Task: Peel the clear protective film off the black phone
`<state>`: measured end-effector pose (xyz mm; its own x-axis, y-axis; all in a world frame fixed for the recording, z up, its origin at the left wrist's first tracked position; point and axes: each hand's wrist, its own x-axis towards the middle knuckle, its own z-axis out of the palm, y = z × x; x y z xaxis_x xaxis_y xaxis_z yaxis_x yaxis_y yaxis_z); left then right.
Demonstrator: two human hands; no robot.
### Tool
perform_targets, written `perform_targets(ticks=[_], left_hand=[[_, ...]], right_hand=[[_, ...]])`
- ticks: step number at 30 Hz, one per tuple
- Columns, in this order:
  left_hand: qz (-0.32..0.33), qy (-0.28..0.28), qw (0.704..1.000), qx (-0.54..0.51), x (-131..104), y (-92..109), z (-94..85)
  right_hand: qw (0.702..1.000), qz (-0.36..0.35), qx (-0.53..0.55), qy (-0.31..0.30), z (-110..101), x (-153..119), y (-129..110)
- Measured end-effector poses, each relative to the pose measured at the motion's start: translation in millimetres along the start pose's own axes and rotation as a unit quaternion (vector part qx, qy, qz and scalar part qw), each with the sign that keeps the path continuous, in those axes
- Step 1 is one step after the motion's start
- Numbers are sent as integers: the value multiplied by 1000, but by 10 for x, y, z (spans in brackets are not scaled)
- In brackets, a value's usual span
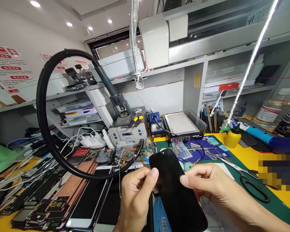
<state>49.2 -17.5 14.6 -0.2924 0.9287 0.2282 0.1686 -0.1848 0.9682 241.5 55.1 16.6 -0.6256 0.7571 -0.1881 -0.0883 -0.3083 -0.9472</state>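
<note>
A black smartphone screen panel point(177, 193) is held up in front of me, its dark glossy face toward the camera and its top tilted left. My left hand point(138, 196) pinches its left edge, the thumb lying on the rim. On the opposite edge, my right hand point(207, 183) grips it between thumb and curled fingers. The panel's back is hidden. Below it show a blue printed package point(160, 212) and part of a white sheet. Left of my left hand lie phones with dark screens, one with a white frame point(87, 199).
A thick black hose point(42, 106) loops over the bench from a grey rework station point(127, 133). Black-handled scissors point(253, 190) and a yellow bottle point(232, 138) stand right. Stacked phone parts point(62, 190) and white cables crowd the left. A flat heating plate point(183, 124) sits behind.
</note>
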Motion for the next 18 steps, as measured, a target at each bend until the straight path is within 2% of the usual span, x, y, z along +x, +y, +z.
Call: perform_targets(ticks=[8,14,16,18], left_hand=[[-11,-7,1000,-14,10,-13,1],[-31,-15,999,-35,20,4,28],[-46,-29,996,-77,23,31,25],[-76,-44,982,-169,32,57,22]], right_hand=[[998,33,44,-6,-6,10,-13],[996,33,88,3,-40,29,41],[987,55,151,-13,-45,43,40],[965,94,243,-39,-46,65,31]])
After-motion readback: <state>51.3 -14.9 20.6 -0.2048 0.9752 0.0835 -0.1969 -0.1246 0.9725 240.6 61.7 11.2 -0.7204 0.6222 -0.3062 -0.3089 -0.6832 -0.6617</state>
